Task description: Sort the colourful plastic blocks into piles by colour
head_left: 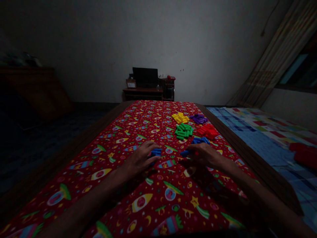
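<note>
My left hand (142,155) curls around several small blue tube-shaped pieces (156,152), thumb on the near side and fingers on the far side. Between the fingertips of my right hand (204,154) is a blue piece (184,153), its end pointing left. Just beyond the right hand lies a pile of blue pieces (200,140), partly hidden by it. Farther off are separate piles of similar pieces: green (184,131), red (208,132), yellow (180,118) and purple (198,118).
Everything lies on a long surface covered by a red patterned cloth (138,201) with brown edges. A desk with a dark monitor (145,77) stands at the far wall. A checked, patchwork-covered bed (260,145) is on the right, a wooden cabinet (32,89) on the left.
</note>
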Action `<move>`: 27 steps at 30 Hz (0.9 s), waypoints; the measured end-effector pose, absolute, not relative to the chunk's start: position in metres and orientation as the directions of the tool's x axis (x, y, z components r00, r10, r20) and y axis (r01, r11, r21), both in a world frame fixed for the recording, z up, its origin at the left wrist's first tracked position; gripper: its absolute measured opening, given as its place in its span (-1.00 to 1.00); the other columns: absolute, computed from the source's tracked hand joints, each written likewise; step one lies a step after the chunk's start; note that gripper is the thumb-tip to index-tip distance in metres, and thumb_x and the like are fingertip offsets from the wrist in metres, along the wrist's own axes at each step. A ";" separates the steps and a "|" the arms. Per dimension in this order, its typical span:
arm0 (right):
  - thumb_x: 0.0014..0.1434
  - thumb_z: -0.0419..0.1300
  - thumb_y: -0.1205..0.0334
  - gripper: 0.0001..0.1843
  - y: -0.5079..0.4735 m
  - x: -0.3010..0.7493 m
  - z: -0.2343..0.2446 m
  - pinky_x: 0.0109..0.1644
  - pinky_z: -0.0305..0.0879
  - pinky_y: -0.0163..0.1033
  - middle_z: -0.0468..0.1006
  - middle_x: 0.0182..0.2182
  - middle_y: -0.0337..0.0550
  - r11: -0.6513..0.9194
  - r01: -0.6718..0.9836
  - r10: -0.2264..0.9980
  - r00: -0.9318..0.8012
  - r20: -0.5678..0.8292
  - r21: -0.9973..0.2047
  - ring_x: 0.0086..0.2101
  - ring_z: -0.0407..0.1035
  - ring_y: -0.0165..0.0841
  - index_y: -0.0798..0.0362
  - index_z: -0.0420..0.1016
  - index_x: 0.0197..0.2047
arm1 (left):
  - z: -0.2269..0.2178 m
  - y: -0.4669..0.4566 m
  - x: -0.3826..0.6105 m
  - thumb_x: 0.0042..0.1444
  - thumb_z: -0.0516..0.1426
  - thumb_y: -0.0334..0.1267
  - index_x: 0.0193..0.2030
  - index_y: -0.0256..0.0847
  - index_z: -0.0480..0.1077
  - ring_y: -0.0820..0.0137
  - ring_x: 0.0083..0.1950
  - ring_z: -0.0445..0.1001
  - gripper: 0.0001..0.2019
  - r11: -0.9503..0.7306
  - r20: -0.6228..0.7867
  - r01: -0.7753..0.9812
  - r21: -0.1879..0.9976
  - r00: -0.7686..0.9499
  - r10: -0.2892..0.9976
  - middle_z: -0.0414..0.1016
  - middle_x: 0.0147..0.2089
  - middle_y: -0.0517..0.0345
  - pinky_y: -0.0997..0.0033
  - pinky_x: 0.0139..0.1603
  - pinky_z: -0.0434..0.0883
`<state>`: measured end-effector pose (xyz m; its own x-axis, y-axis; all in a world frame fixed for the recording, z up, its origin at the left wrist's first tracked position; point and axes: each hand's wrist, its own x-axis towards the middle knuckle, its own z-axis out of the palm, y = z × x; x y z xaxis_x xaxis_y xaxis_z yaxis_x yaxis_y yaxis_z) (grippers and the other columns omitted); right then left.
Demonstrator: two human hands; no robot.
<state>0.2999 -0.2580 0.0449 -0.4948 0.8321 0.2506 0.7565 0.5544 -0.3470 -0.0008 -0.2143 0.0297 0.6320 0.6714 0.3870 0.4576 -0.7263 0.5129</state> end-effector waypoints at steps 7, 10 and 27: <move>0.14 0.19 0.20 -0.87 -0.247 0.350 0.065 -0.48 -0.03 -0.34 0.49 -0.51 -0.16 0.303 0.949 0.940 -0.283 0.193 -0.083 -0.54 0.26 -0.43 0.06 0.52 -0.28 | 0.005 -0.199 -0.008 0.16 0.12 -0.11 0.10 -0.11 0.39 0.19 0.14 0.35 -0.62 -0.692 0.308 0.546 0.472 0.634 0.710 0.40 0.11 -0.01 0.15 0.17 0.31; 0.18 0.13 0.22 -0.84 -0.245 0.342 0.062 -0.49 -0.06 -0.31 0.48 -0.53 -0.13 0.220 0.973 0.935 -0.192 0.299 -0.063 -0.57 0.24 -0.41 0.10 0.50 -0.28 | 0.002 -0.200 -0.002 0.13 0.13 -0.14 0.05 -0.13 0.43 0.20 0.06 0.42 -0.66 -0.653 0.318 0.547 0.523 0.586 0.745 0.45 0.05 -0.01 0.19 0.09 0.38; 0.27 0.05 0.20 -0.73 -0.254 0.246 0.042 -0.35 0.16 -0.34 0.56 -0.35 -0.10 0.642 0.640 0.759 -0.451 0.470 -0.423 -0.43 0.33 -0.41 0.10 0.49 -0.08 | 0.015 -0.221 0.006 0.15 0.15 -0.19 0.16 -0.07 0.24 0.24 0.02 0.45 -0.57 -0.707 0.369 0.421 0.568 0.637 0.676 0.43 0.07 0.03 0.22 0.02 0.42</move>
